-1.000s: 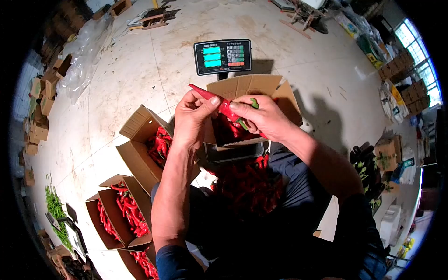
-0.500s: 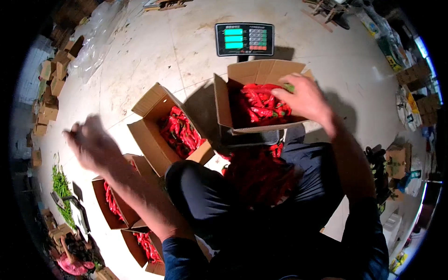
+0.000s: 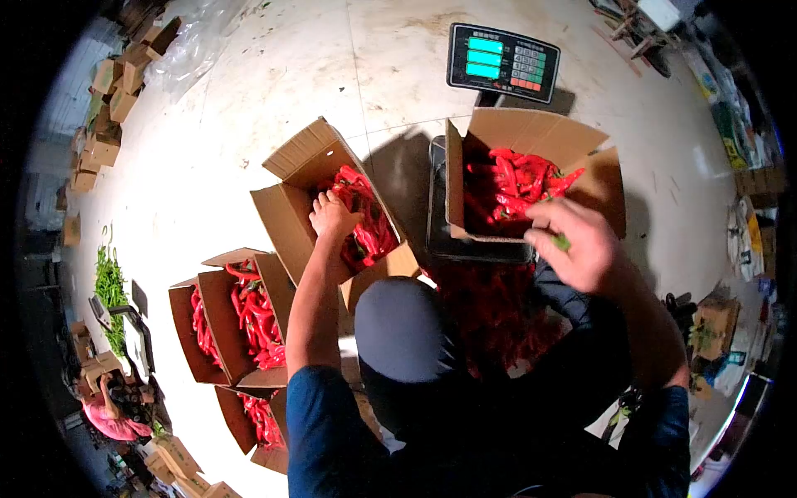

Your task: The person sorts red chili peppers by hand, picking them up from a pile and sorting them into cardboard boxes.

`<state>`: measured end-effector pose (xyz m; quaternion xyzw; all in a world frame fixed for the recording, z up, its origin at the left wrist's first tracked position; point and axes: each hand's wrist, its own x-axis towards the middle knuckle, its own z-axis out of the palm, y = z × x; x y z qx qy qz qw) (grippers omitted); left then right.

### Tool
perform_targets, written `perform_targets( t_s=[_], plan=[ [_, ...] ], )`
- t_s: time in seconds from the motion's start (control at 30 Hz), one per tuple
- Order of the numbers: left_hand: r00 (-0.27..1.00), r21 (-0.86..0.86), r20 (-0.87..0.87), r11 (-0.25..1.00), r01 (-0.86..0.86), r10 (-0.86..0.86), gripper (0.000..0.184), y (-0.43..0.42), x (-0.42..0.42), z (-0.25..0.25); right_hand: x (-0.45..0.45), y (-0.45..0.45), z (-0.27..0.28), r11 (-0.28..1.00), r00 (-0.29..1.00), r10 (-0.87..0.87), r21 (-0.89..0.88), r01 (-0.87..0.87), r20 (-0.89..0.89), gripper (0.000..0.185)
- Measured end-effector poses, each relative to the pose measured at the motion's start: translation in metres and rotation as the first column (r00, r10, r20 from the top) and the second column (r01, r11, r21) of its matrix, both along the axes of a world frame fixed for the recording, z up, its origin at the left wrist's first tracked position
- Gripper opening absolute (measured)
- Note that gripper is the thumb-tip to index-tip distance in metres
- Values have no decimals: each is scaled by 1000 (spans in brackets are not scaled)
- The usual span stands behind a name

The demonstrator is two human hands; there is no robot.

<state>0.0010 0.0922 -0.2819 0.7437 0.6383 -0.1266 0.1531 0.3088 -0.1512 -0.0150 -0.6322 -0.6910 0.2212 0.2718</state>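
Observation:
My left hand (image 3: 334,217) rests inside the middle cardboard box (image 3: 282,217), its fingers spread on the red chili peppers (image 3: 365,224) there. A small green piece (image 3: 562,241), perhaps a stem or leaf, shows between the closed thumb and fingers of my right hand (image 3: 585,249). That hand is over the near right side of another cardboard box (image 3: 454,178), partly filled with red peppers (image 3: 510,178). This box stands on a scale platform (image 3: 437,224), with a lit display (image 3: 502,64) behind it. More red peppers (image 3: 498,307) lie in shadow between my legs.
To the left, more open boxes (image 3: 228,328) hold red peppers. Long green peppers (image 3: 110,286) lie on the floor near another scale (image 3: 137,332). A person in pink (image 3: 112,415) is at the lower left. Stacked cartons (image 3: 108,108) and plastic sheeting (image 3: 195,50) line the left side.
My left hand has come from the air at the left into the middle box. My right hand has drawn back toward me from above the peppers, with the green piece. The view has shifted.

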Motion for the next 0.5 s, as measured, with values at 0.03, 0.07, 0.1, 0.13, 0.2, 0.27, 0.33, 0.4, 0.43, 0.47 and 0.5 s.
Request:
perform_targets(
  t_s=[0.03,0.07,0.1,0.13,0.2,0.27,0.33,0.4,0.43,0.47,0.5],
  plan=[
    [999,-5,-50,1000,-7,7,105,7,2,-11,-2,0,-2,1000,1000,16,-9,-16,25,23],
    [995,-25,-98,1000,5,-8,116,17,0,-28,-4,0,-2,998,999,30,-52,-29,23,23],
    [995,-57,-100,998,12,-17,117,24,0,-31,-5,1,-2,995,999,42,-93,-40,22,23],
    [995,-89,-99,996,20,-29,118,30,-1,-35,-6,2,-4,995,997,72,-77,-71,13,24],
    [990,-141,-121,988,58,-75,118,42,-4,-43,-8,4,-2,983,993,108,-154,-99,50,26],
    [991,-255,-73,962,93,-115,116,65,-10,-44,-6,5,-7,973,983,159,-181,-140,90,28],
    [989,-320,-56,940,114,-139,115,80,-14,-51,-6,4,-10,971,975,191,-166,-171,112,29],
    [989,-329,-81,940,93,-127,113,83,-14,-55,-5,4,-9,961,972,211,-203,-188,103,29],
    [988,-310,-113,949,66,-106,112,82,-12,-54,-5,4,-8,956,970,220,-220,-194,99,30],
    [986,-289,-144,957,40,-85,110,78,-6,-56,-5,3,-8,954,968,230,-220,-203,104,31],
    [983,-271,-174,962,16,-66,108,72,1,-55,-5,2,-7,949,968,228,-245,-197,107,31]
  ],
)
